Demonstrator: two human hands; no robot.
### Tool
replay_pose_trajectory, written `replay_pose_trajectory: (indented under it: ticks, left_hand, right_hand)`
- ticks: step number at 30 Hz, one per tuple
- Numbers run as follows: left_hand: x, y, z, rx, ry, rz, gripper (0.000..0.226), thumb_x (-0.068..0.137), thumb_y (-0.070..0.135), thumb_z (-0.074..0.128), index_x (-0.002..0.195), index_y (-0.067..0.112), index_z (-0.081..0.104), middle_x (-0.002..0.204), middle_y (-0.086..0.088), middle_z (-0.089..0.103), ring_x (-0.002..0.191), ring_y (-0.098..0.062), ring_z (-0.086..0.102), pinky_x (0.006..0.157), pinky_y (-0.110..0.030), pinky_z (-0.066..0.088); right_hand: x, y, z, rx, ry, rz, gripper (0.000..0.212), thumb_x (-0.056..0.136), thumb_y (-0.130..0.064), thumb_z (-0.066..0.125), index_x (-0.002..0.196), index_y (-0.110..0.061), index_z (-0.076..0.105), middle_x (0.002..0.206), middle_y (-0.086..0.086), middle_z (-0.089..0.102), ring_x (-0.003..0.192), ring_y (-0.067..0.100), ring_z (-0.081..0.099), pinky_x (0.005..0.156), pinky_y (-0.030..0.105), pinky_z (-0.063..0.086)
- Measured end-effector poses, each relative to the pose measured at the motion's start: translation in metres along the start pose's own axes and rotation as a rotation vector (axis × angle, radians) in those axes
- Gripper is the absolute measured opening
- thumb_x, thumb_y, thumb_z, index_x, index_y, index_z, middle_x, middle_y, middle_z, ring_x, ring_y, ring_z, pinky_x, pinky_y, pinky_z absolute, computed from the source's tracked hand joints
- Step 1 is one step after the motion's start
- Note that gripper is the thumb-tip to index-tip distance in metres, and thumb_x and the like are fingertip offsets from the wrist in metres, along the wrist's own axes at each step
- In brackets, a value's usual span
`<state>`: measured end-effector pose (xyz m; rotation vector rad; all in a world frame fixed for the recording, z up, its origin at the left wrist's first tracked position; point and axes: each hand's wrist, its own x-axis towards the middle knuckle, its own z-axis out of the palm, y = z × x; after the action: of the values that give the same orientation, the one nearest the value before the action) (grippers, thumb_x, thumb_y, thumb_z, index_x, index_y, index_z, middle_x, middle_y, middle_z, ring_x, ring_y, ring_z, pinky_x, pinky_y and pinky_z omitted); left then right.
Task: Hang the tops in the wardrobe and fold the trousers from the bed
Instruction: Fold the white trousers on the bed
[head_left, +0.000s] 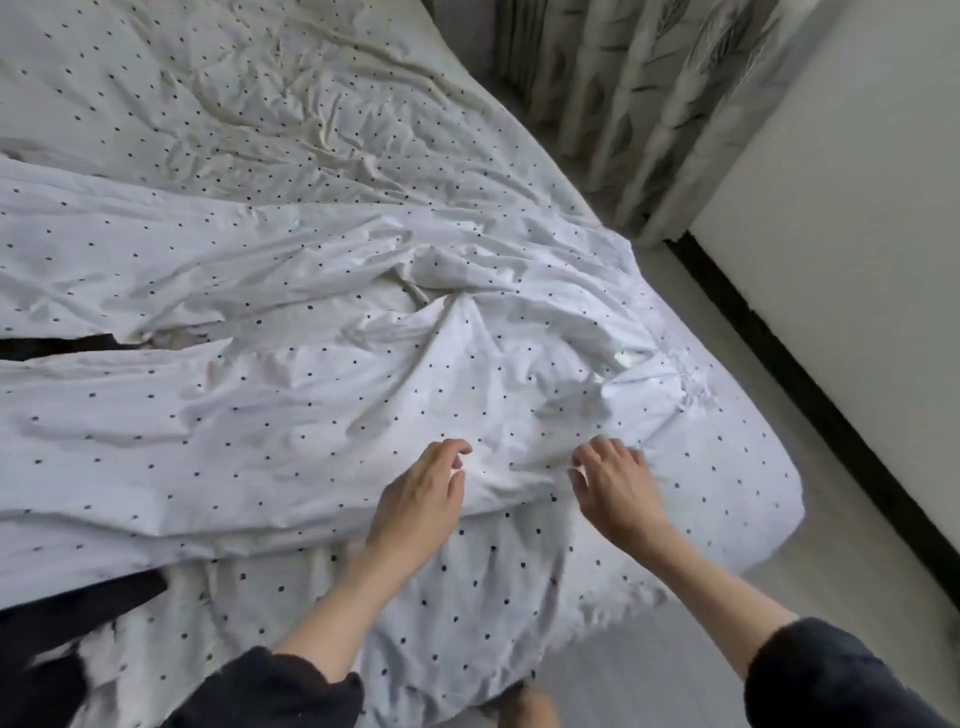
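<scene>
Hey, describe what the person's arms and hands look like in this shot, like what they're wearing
Both forearms are bare, with dark, almost black sleeves of a soft, fuzzy-looking fabric pushed up toward the elbows: the left sleeve and the right sleeve. The left hand and the right hand are bare too: no gloves, and no rings, watch or bracelet visible, though the right hand is slightly blurred.

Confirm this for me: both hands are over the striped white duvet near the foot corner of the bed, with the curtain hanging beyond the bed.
Not quite: the duvet is not striped. It is white with small dark dots, as the head view shows. The rest holds: the left hand and right hand are over it near the bed's corner, and the curtain hangs beyond the bed.
</scene>
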<state>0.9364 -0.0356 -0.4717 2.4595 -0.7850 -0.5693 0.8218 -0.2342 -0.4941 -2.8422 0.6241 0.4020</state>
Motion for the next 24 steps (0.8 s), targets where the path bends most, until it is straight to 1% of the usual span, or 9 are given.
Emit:
replay_pose_trajectory:
  ticks: [2,5,9,11,14,16,19,22,24]
  left_hand:
    - [-0.009,0.003,0.02,0.098,-0.024,0.043,0.027,0.084,0.02,0.064,0.11,0.018,0.058,0.105,0.005,0.061,0.091,-0.02,0.061,0.074,-0.031,0.045]
    - [-0.011,-0.009,0.038,0.384,-0.027,0.13,0.048,0.048,0.023,0.09,0.091,0.017,0.069,0.093,-0.001,0.067,0.082,-0.022,0.066,0.066,-0.034,0.051]
    - [0.002,-0.024,0.044,0.558,0.013,0.139,0.048,0.039,-0.007,0.082,0.081,0.012,0.07,0.091,-0.009,0.066,0.078,-0.027,0.065,0.062,-0.034,0.051]
    - [0.009,-0.023,0.037,0.526,0.077,0.129,0.037,0.043,-0.012,0.078,0.075,0.006,0.068,0.081,-0.012,0.064,0.068,-0.029,0.063,0.056,-0.034,0.049]
    - [0.015,-0.022,0.016,0.476,0.154,0.035,0.024,0.056,-0.011,0.075,0.074,0.003,0.068,0.075,-0.014,0.059,0.063,-0.032,0.058,0.052,-0.037,0.047]
    - [0.019,-0.025,-0.008,0.468,0.213,-0.012,0.021,0.061,-0.01,0.073,0.078,0.003,0.068,0.076,-0.016,0.058,0.066,-0.035,0.058,0.053,-0.04,0.046]
    - [0.032,-0.033,-0.046,0.416,0.327,-0.066,0.015,0.074,-0.006,0.066,0.087,0.003,0.068,0.081,-0.018,0.059,0.073,-0.038,0.058,0.06,-0.045,0.047]
    - [0.06,-0.034,-0.082,0.329,0.436,-0.097,0.014,0.087,0.001,0.057,0.096,0.002,0.067,0.091,-0.02,0.061,0.085,-0.041,0.058,0.069,-0.047,0.045]
    - [0.087,-0.032,-0.102,0.238,0.513,-0.14,0.017,0.09,0.003,0.051,0.1,0.002,0.065,0.099,-0.022,0.061,0.093,-0.041,0.056,0.073,-0.046,0.043]
  right_hand:
    - [-0.003,0.015,0.01,-0.062,0.007,-0.088,0.033,0.081,-0.034,0.068,0.105,-0.012,0.064,0.109,0.007,0.062,0.107,0.027,0.058,0.098,0.046,0.039]
    - [0.002,0.033,0.024,-0.184,0.049,-0.194,0.061,0.051,-0.037,0.088,0.102,-0.012,0.068,0.106,0.007,0.065,0.101,0.025,0.064,0.091,0.055,0.047]
    - [0.019,0.04,0.037,-0.212,0.161,-0.215,0.049,0.052,-0.01,0.083,0.099,-0.012,0.069,0.099,0.007,0.065,0.092,0.025,0.064,0.087,0.049,0.049]
    - [0.022,0.041,0.036,-0.173,0.216,-0.172,0.042,0.052,0.004,0.076,0.091,-0.009,0.068,0.092,0.009,0.064,0.085,0.028,0.064,0.083,0.047,0.049]
    - [0.022,0.045,0.026,-0.126,0.17,-0.107,0.028,0.06,0.003,0.075,0.085,-0.005,0.066,0.09,0.012,0.064,0.083,0.032,0.064,0.08,0.045,0.05]
    - [0.026,0.048,0.01,-0.091,0.112,-0.092,0.017,0.078,-0.008,0.068,0.093,-0.004,0.061,0.094,0.012,0.063,0.088,0.034,0.062,0.085,0.045,0.045]
    - [0.041,0.052,-0.022,-0.073,0.158,-0.015,0.021,0.094,-0.024,0.052,0.102,-0.005,0.053,0.089,0.013,0.065,0.087,0.032,0.061,0.087,0.041,0.037]
    - [0.065,0.046,-0.061,-0.005,0.283,0.022,0.014,0.093,-0.017,0.054,0.095,-0.004,0.05,0.075,0.016,0.062,0.073,0.035,0.059,0.07,0.037,0.032]
    - [0.085,0.039,-0.079,-0.016,0.331,0.053,0.013,0.092,-0.008,0.05,0.103,-0.004,0.053,0.087,0.017,0.063,0.082,0.035,0.058,0.07,0.038,0.031]
